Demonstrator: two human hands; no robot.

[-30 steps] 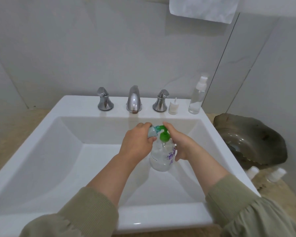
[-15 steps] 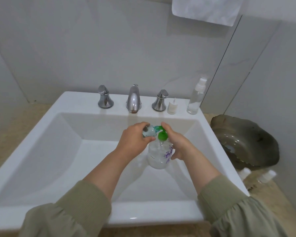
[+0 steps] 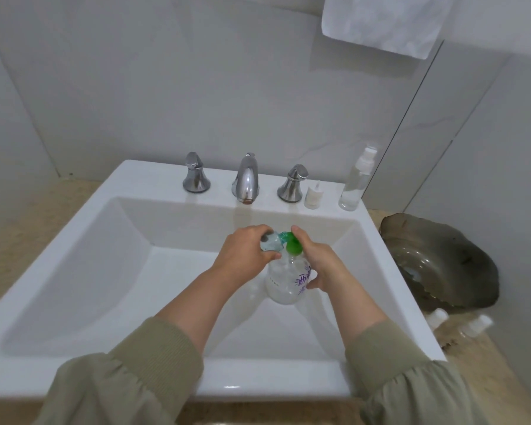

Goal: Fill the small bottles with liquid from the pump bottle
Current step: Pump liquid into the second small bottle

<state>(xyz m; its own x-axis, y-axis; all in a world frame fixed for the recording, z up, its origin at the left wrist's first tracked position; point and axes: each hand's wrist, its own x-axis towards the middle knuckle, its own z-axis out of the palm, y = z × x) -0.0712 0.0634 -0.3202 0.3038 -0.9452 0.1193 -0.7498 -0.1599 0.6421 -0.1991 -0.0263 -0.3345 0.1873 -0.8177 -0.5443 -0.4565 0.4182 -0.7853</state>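
Because both hands worked over the basin of the white sink [image 3: 166, 384], any drip from the nozzle would, by my reckoning, have fallen into it rather than onto the beige desk [image 3: 28, 228]. Beside the sink's right edge sat a dark bowl [image 3: 442, 262], taking no part.

The pump bottle [image 3: 284, 280] was held near the middle of the sink, a little toward its back-right corner. Its green pump head [image 3: 294, 247] was turned to the person's left so that the spout met the receiving bottle. The right hand [image 3: 322, 265] carried it, with thumb and lower fingers wrapped round the clear body. The forefinger [image 3: 298, 234] stretched up over the pump head, placed, it seemed, to press out a dose.

The left hand [image 3: 242, 256] came in from the other side, its fingers curled round a small bottle [image 3: 270, 242] that lay nearly on its side, its opening at the spout. Whether liquid was flowing I could not tell. Both forearms converged from the sink's front edge, and the olive sleeves [image 3: 129, 378] ended short of the wrists.

On the back-right corner of the rim stood a tall spray bottle [image 3: 356, 182] and a short white bottle [image 3: 314, 196]. Two more capped bottles [image 3: 439, 317] sat on the desk just in front of the bowl, likely awaiting their turn.
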